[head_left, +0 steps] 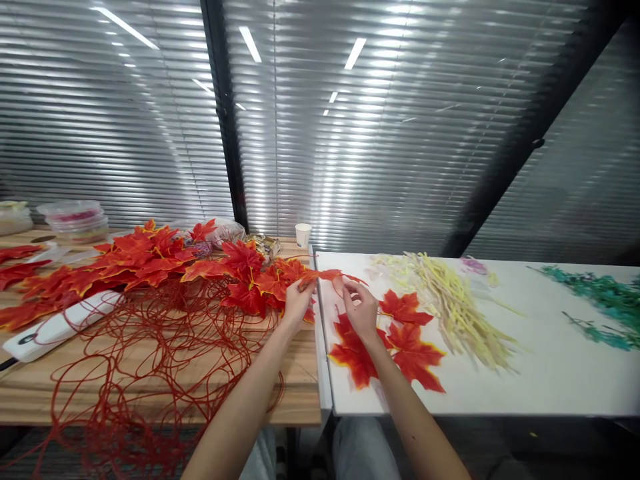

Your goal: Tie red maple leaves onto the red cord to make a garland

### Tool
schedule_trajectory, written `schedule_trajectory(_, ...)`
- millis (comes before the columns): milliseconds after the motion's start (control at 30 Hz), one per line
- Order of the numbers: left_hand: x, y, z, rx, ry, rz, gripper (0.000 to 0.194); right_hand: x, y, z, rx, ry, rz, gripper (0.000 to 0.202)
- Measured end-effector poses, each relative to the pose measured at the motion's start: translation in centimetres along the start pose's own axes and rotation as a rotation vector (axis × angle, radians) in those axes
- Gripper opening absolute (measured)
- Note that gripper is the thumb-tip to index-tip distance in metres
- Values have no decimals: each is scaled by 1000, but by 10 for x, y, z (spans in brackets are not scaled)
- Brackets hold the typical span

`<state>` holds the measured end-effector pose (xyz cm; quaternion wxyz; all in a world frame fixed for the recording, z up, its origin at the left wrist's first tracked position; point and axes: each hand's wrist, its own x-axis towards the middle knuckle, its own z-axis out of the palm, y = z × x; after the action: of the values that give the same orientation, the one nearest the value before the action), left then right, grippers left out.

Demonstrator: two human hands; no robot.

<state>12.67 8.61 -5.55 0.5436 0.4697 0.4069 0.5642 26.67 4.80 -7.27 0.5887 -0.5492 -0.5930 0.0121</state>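
Though illegible, cup print [305,235] beyond pinched leaf [327,274]

A wooden worktop [300,393] holds a paper cup [303,235]; left of it lie red leaves [145,257], tubs [75,220], a white device [65,327] and tangled cord [165,347]. Right of the cup, a white worktop [550,380] carries loose leaves [415,357], yellow strands [453,300] and green foliage [600,297].
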Motion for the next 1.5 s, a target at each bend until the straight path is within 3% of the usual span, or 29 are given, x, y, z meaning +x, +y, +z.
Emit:
schedule_trajectory(133,-3,2,1,9,-92,-25,33,-3,0,4,27,-207,-171,24)
schedule_trajectory(267,-6,4,3,17,-171,-50,31,-6,8,9,-71,-320,-194,23)
schedule_trajectory(500,-6,4,2,32,-214,-73,29,-9,8,7,-73,-229,-103,21)
schedule_trajectory(700,-6,4,2,81,-221,-61,24,-7,9,6,-83,-247,-115,24)
schedule_trajectory(933,-12,6,4,173,-354,-51,23,-8,20,10,-219,-241,-116,24)
schedule_trajectory(1167,-14,11,4,181,-366,-31,25,-7,29,8,-410,-228,-132,24)
schedule_trajectory(1333,-11,10,2,222,-380,-74,34,-5,22,5,-508,-192,-139,27)
schedule_trajectory(1500,-15,15,4,236,-424,-113,38,-2,9,-1,-431,-134,-106,35)
